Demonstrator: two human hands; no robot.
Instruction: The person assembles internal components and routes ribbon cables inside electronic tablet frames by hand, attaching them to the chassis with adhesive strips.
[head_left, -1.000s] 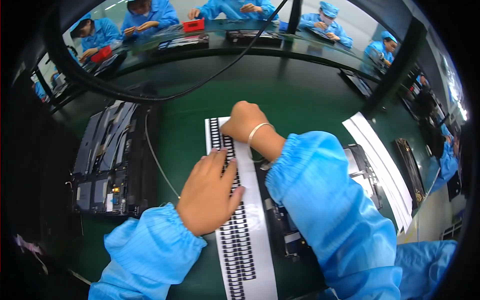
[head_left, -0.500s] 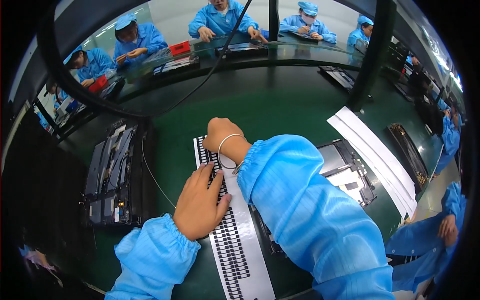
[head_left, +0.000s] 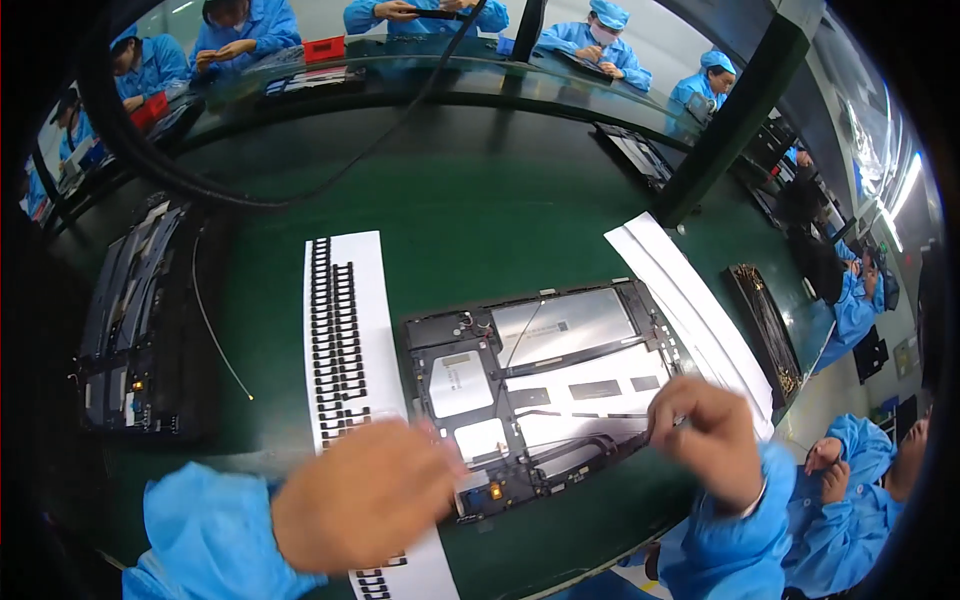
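An opened flat electronic device (head_left: 470, 343), tablet-like with silver plates, black strips and thin cables, lies in front of me. My right hand (head_left: 708, 440) is at its lower right edge, thumb and fingers curled together; whatever they may pinch is too small to make out. Over the device's lower left corner and the sticker sheet hovers my left hand (head_left: 365, 495), its fingers smeared by motion. The white sheet (head_left: 375, 300) carries rows of small black stickers and runs along the device's left side, partly hidden under my left hand.
Stacked opened devices (head_left: 140, 320) stand at the left, a thin cable (head_left: 215, 335) beside them. Right of the device lie long white paper strips (head_left: 690, 300) and a black tray (head_left: 765, 325) of thin cables. A dark post (head_left: 735, 120) rises behind; co-workers in blue sit across and at right.
Both hands have left the upper part of the sticker sheet. My right hand has moved right to the device's edge, uncovering the device; my left hand has come down nearer to me. The view has shifted.
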